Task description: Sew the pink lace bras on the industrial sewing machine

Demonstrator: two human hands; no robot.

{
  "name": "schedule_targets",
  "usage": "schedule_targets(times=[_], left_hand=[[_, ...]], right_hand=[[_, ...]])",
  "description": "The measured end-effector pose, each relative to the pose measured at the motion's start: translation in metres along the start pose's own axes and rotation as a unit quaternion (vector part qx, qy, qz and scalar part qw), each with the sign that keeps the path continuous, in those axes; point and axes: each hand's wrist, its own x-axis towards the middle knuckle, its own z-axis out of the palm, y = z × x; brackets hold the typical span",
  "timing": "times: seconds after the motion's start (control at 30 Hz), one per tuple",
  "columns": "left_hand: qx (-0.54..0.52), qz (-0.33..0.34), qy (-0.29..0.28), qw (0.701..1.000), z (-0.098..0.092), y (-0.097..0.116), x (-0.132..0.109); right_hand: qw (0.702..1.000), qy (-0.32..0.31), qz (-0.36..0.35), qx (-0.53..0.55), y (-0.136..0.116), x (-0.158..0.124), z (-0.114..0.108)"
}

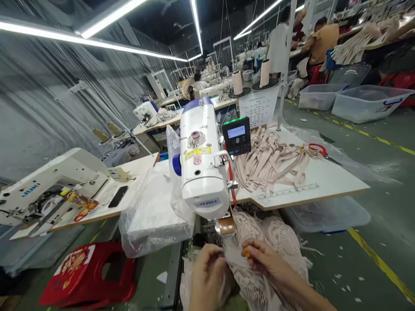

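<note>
Pale pink lace fabric (282, 242) hangs in a heap below the front of a white sewing machine (203, 151). At the heap's left side, my left hand (209, 270) has its fingers curled together at the sheer cloth; what they pinch is hidden. My right hand (264, 257) closes on a small orange tool (247, 252), with thin sheer fabric (234, 255) between the two hands. Both hands are below the machine head and its brown cylinder part (226, 225).
Beige straps (269, 160) are piled right of the machine, near red-handled scissors (319, 150) and a ruler (288, 191). A red stool (94, 276) is at lower left. A phone (118, 196) lies on the left table. People sit at the back right.
</note>
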Motion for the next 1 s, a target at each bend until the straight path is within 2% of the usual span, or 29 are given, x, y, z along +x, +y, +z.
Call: schedule_targets(times=[0.07,0.1,0.2,0.3,0.33,0.4,0.47,0.53,0.6,0.67,0.73,0.8,0.87,0.93,1.0], left_hand=[[-0.054,-0.049,0.031,0.997,-0.034,0.022,0.023],[-0.069,-0.044,0.056,0.995,-0.052,0.042,0.040],[-0.002,0.063,0.098,0.993,-0.092,0.126,0.109],[0.200,0.163,0.075,0.963,-0.103,0.207,0.184],[0.276,0.178,0.049,0.943,-0.101,0.227,0.205],[0.418,0.171,-0.052,0.891,-0.096,0.251,0.237],[0.497,0.157,-0.143,0.841,-0.092,0.258,0.255],[0.504,0.166,-0.182,0.828,-0.091,0.252,0.263],[0.465,0.192,-0.163,0.849,-0.092,0.242,0.265],[0.369,0.209,-0.090,0.901,-0.093,0.232,0.264],[0.188,0.206,0.021,0.960,-0.092,0.226,0.262],[-0.004,0.176,0.084,0.981,-0.089,0.223,0.257],[-0.101,0.132,0.073,0.983,-0.087,0.221,0.249],[-0.120,0.083,0.043,0.988,-0.086,0.219,0.241],[-0.129,0.049,0.038,0.990,-0.088,0.216,0.235]], right_hand=[[0.998,0.033,-0.034,-0.049,-0.022,0.003,-0.018],[0.994,0.051,-0.060,-0.076,-0.038,0.005,-0.026],[0.970,0.090,-0.165,-0.154,-0.097,0.019,-0.038],[0.930,0.095,-0.276,-0.222,-0.163,0.042,-0.022],[0.914,0.087,-0.312,-0.243,-0.182,0.050,-0.011],[0.882,0.064,-0.378,-0.275,-0.214,0.061,0.012],[0.849,0.045,-0.421,-0.316,-0.235,0.068,0.033],[0.816,0.042,-0.447,-0.364,-0.249,0.074,0.049],[0.786,0.045,-0.467,-0.402,-0.259,0.084,0.060],[0.757,0.045,-0.487,-0.434,-0.268,0.099,0.072],[0.728,0.040,-0.498,-0.469,-0.275,0.112,0.087],[0.706,0.030,-0.492,-0.509,-0.281,0.118,0.105],[0.701,0.014,-0.467,-0.539,-0.285,0.115,0.120],[0.705,0.005,-0.435,-0.560,-0.289,0.108,0.129],[0.697,0.001,-0.426,-0.576,-0.291,0.102,0.130]])
